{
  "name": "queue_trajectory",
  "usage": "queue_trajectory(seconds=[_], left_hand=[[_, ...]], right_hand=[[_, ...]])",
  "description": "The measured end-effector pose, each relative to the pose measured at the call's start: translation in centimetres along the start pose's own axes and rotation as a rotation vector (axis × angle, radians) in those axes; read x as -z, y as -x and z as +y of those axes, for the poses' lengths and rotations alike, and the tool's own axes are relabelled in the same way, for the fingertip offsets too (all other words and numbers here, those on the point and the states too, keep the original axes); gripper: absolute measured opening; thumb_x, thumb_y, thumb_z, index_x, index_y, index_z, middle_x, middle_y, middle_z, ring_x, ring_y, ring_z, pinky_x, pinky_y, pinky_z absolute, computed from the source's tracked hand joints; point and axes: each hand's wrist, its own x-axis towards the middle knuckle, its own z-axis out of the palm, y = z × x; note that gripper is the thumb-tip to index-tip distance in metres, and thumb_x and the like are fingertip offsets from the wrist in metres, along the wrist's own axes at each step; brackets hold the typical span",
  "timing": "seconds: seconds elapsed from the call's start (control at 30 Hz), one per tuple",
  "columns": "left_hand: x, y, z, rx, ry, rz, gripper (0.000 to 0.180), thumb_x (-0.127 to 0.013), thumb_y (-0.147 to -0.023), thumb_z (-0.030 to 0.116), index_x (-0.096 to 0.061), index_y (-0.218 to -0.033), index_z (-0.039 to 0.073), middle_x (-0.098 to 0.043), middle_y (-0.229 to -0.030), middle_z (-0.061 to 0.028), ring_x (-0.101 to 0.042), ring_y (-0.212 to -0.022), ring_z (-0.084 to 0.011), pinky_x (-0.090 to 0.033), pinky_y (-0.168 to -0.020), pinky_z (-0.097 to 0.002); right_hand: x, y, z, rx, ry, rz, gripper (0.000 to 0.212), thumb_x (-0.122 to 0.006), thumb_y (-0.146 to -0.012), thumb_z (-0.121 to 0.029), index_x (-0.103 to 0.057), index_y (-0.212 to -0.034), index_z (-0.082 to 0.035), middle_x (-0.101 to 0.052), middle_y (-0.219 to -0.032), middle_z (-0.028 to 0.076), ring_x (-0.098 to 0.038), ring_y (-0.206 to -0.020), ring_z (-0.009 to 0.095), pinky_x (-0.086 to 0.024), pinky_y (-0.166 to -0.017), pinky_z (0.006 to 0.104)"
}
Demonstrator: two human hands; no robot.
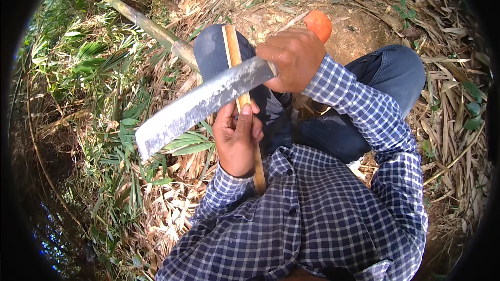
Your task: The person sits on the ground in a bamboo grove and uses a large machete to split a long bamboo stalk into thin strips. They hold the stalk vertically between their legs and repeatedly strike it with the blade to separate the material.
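Observation:
My right hand (pixel 292 58) is closed round the handle of a machete (pixel 200 103), its broad, worn blade reaching down to the left. The blade lies across the front of a split bamboo strip (pixel 232 47); whether it touches the strip I cannot tell. My left hand (pixel 238 138) grips the strip below the blade, thumb laid along it. The strip's lower end reaches my checked shirt, and its upper end is by my bent left knee. Just beyond my right fist shows a rounded orange thing (pixel 319 25); it may be the handle's end.
A long bamboo pole (pixel 143 23) lies at the upper left, running down to my left knee. Dry leaves and husks (pixel 375 0) litter the ground. Green leafy plants (pixel 96 57) grow on the left. My folded legs (pixel 385 75) frame the work area.

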Motion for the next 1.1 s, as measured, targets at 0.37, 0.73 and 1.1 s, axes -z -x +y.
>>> queue_trajectory(seconds=[0.37, 0.73, 1.1], left_hand=[[-0.7, -0.2, 0.0, -0.032, 0.051, -0.002, 0.043, -0.051, -0.099, 0.009, -0.04, -0.14, 0.002, -0.054, -0.092, -0.004, -0.043, -0.055, -0.0051, -0.034, -0.046, -0.0189], [-0.1, -0.2, -0.1, -0.015, -0.028, -0.04, 0.054, -0.05, -0.099, 0.009, -0.031, -0.149, 0.005, -0.053, -0.093, -0.0043, -0.043, -0.055, -0.0048, -0.035, -0.046, -0.0187], [-0.2, -0.2, -0.2, -0.034, -0.017, -0.049, 0.055, -0.05, -0.099, 0.008, -0.029, -0.15, 0.004, -0.055, -0.093, -0.0042, -0.044, -0.055, -0.005, -0.036, -0.046, -0.0194]], right_hand=[[0.1, -0.4, 0.6, -0.005, 0.032, 0.024, 0.028, -0.076, -0.066, -0.033, -0.06, -0.069, -0.01, -0.061, -0.061, 0.006, -0.065, -0.059, 0.027, -0.051, -0.052, 0.0421], [0.4, 0.0, 0.0, 0.02, 0.037, -0.028, 0.032, -0.077, -0.068, -0.036, -0.06, -0.073, -0.009, -0.062, -0.063, 0.006, -0.066, -0.062, 0.027, -0.052, -0.055, 0.0423], [0.2, -1.0, 1.6, -0.009, 0.091, 0.066, 0.03, -0.077, -0.068, -0.034, -0.059, -0.07, -0.01, -0.059, -0.061, 0.006, -0.065, -0.061, 0.026, -0.052, -0.056, 0.0417]])
